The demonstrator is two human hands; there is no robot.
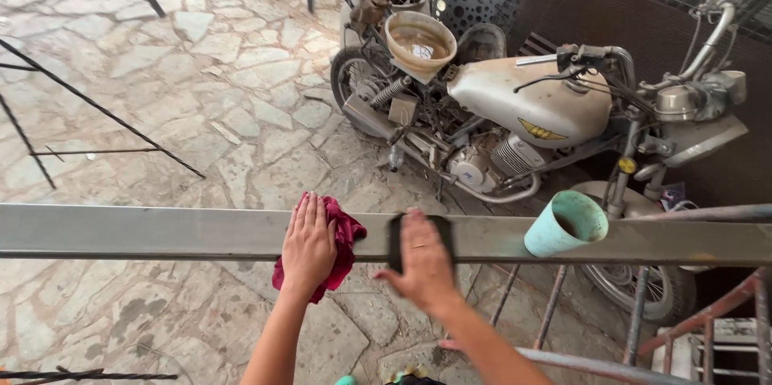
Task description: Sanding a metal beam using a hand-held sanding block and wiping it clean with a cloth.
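A long grey metal beam [161, 232] runs across the view at waist height. My left hand [309, 245] lies flat on a dark red rag [347, 242], pressing it against the beam. My right hand [424, 260] rests just to the right, fingers wrapped over a black pad or block [396, 236] that sits on the beam. A pale green plastic cup [564, 224] stands tilted on the beam further right, open end up.
Behind the beam an old dusty motorcycle [527, 112] is parked, a tan basin [420, 41] on its seat. Stone paving [201, 71] spreads to the left, crossed by thin black metal rods [96, 104]. Rusty metal frames [708, 321] stand lower right.
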